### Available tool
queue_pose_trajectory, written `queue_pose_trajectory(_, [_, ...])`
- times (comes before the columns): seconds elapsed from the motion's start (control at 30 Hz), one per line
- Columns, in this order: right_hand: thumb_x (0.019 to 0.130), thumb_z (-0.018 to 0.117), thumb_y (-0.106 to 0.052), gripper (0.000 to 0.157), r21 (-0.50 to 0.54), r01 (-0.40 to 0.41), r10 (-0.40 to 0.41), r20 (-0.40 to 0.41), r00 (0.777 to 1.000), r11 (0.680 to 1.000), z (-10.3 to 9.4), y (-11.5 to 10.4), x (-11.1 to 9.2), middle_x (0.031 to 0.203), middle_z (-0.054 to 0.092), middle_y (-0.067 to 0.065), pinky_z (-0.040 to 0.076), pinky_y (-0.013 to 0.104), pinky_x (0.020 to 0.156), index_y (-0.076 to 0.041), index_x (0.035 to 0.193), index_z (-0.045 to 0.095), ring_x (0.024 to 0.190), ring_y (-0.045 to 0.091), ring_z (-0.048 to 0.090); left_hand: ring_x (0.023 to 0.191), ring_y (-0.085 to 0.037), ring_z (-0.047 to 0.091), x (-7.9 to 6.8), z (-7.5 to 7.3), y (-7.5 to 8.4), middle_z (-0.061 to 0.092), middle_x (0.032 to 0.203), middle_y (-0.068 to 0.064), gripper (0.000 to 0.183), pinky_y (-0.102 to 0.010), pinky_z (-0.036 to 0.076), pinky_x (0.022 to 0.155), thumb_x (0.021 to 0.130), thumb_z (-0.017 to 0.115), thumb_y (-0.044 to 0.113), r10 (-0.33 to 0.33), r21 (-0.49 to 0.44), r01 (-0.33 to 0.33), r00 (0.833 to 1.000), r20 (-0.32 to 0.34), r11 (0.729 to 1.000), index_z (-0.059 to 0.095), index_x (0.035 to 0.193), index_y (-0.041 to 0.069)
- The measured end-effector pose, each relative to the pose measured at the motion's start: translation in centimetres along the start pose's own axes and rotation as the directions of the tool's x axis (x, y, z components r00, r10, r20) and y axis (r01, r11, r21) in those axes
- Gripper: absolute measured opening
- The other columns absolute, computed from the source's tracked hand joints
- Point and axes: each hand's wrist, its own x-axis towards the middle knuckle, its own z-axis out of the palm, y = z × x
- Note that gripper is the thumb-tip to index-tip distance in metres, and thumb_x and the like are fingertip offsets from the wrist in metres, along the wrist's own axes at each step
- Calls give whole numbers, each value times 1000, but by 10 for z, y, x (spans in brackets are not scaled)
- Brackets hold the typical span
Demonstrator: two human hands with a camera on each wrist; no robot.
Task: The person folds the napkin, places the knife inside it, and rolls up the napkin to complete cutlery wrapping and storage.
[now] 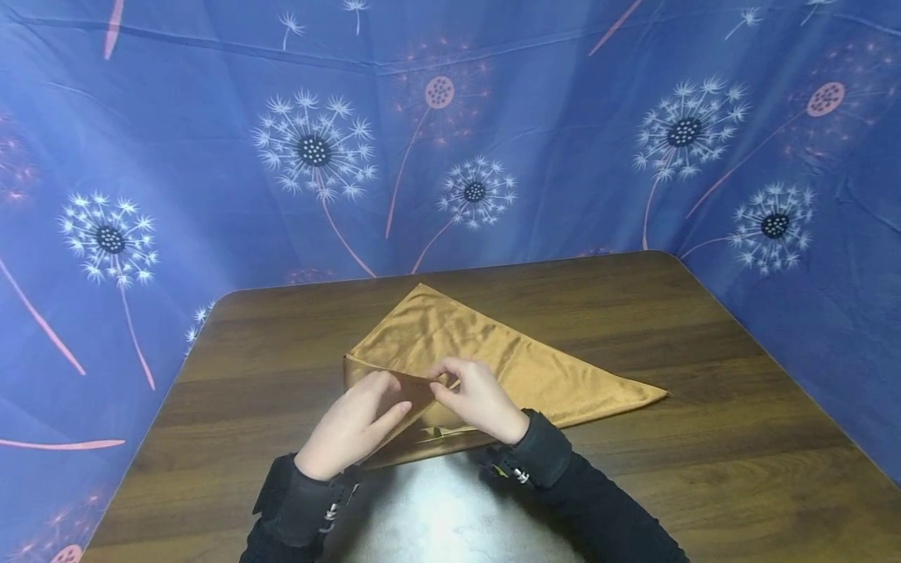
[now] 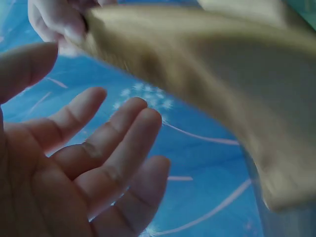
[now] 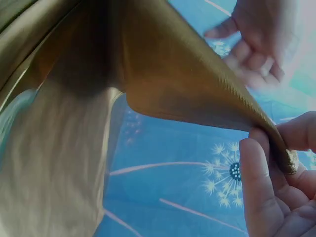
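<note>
Left hand (image 1: 350,422) hangs released near the left end of the gold cloth (image 1: 507,360), its fingers spread and loosely bent, palm showing in its own wrist view and apart from the fabric; a black cuff (image 1: 299,500) wraps that wrist. Behind everything, from the far left to the far right, runs a blue backdrop (image 1: 556,125) printed with white dandelions and pink stems, meeting the back and sides of the brown wood-grain tabletop (image 1: 711,477). The cloth lies on that tabletop, smooth and satiny, lightly creased, folded in layers; one corner points at the back edge, and it tapers to a narrow tip on the right. Its left part is raised as a flap (image 1: 414,392), and this flap and both hands hide some of the layers beneath. Right of the flap, the right hand (image 1: 482,403) pinches its edge between thumb and fingers, the forearm in a black sleeve (image 1: 608,500) reaching in from the lower right.
</note>
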Motion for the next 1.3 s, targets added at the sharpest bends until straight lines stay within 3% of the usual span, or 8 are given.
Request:
queue_pose_trajectory(0.13, [75,58,-2,5,-51,11,-9,26,1000,999,-13,9,-8,75,62,0,47,21,56,-7,77,60,64,10,57,77,-16,53,-9,-2,-11,54,85,-3,17,-33,44,67,82,62,21,-23,105,16,997,67,994,56,89,6])
queue_pose_trajectory(0.27, [76,58,-2,8,-106,7,1,81,997,994,-26,20,-19,72,59,-3,44,19,55,-10,77,58,63,7,55,69,-12,47,-21,2,-18,49,79,0,17,-30,42,60,81,63,21,7,164,-31,990,144,986,55,84,6])
queue_pose_trajectory(0.47, [74,57,-2,13,-238,6,32,159,987,971,-39,36,-35,63,50,-11,37,19,49,-15,71,54,54,0,42,77,-18,51,-35,17,-20,52,88,-4,20,-34,44,65,80,62,23,128,189,-186,951,281,964,58,85,4])
queue_pose_trajectory(0.63, [72,59,-3,18,-323,58,11,208,978,945,-41,46,-42,58,41,-12,31,17,46,-16,65,49,50,0,34,82,-21,53,-38,23,-19,55,94,-6,23,-35,45,67,80,63,23,140,178,-215,923,358,960,62,92,4])
queue_pose_trajectory(0.77, [71,60,-3,20,-369,73,24,250,968,926,-40,52,-45,56,40,-11,30,18,44,-16,63,47,49,1,33,79,-23,54,-38,24,-22,55,93,-8,19,-37,45,66,78,64,26,148,217,-238,920,362,947,63,86,9])
queue_pose_trajectory(0.97, [72,62,-6,19,-437,99,50,317,947,894,-38,59,-49,56,42,-12,32,19,44,-16,61,49,49,1,36,69,-18,49,-40,25,-25,50,84,-1,14,-33,42,59,76,65,28,164,236,-257,921,352,937,60,75,15])
queue_pose_trajectory(1.13, [70,64,-7,24,-499,136,55,349,935,856,-37,61,-50,58,38,-11,31,20,42,-17,57,46,49,3,34,74,-23,52,-41,26,-23,53,91,-8,17,-36,44,62,76,65,28,143,232,-238,921,363,943,65,81,12])
queue_pose_trajectory(1.3, [70,66,-7,25,-522,157,80,404,911,839,-36,62,-50,58,38,-9,31,21,42,-16,57,47,51,4,34,80,-27,53,-42,25,-23,54,98,-12,21,-38,45,64,75,66,28,125,233,-223,920,371,947,67,88,11])
